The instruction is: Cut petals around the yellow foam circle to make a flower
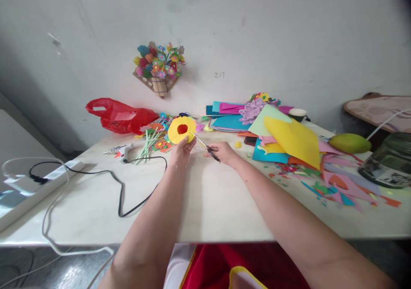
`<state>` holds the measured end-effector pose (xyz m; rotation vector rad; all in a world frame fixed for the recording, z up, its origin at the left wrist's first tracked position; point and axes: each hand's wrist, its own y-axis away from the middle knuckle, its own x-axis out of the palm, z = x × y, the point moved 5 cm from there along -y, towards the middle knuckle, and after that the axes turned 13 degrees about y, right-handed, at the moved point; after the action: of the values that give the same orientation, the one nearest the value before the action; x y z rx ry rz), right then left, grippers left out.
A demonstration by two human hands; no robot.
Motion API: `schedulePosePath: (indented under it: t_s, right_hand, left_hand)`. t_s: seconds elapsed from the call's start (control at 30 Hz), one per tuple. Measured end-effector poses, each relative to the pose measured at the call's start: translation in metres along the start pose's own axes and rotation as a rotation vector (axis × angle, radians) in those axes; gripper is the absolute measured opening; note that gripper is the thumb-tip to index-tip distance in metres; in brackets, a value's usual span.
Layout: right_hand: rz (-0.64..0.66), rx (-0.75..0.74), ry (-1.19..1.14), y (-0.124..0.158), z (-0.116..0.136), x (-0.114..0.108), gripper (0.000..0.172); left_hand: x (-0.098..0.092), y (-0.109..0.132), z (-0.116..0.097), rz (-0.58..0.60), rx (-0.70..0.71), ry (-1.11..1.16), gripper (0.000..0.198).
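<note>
My left hand [182, 151] is closed on the lower edge of a yellow paper flower [173, 131] with a dark red round centre, held up above the table. In my right hand [223, 153] is a pair of scissors [211, 150] with black handles. Its metal blades point up and left, and their tips reach the right part of the yellow flower. Whether the blades are apart cannot be made out. Behind the flower lie small coloured foam flowers [161, 145] and pale green sticks [147, 145].
A white glue gun [126, 153] with a black cord lies left, near a power strip [61, 172] and a red plastic bag [123, 117]. Coloured sheets [293, 139], scraps [342, 186], a mango [349, 143] and a glass jar [390, 162] are right. A flower basket [159, 83] hangs on the wall.
</note>
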<state>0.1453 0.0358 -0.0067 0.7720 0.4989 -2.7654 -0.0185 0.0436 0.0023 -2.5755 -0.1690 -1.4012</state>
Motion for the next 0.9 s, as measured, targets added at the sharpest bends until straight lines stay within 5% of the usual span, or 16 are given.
schedulePosePath:
  t_s: [0.53, 0.9]
  right_hand:
    - [-0.083, -0.102, 0.238, -0.0003, 0.0097, -0.0075, 0.030]
    - [-0.079, 0.071, -0.222, 0.0036, 0.0099, -0.0059, 0.032]
  left_hand:
    - [0.0009, 0.0010, 0.0003, 0.008, -0.017, -0.007, 0.019]
    - [0.0015, 0.0021, 0.0006, 0.041, -0.031, -0.031, 0.028]
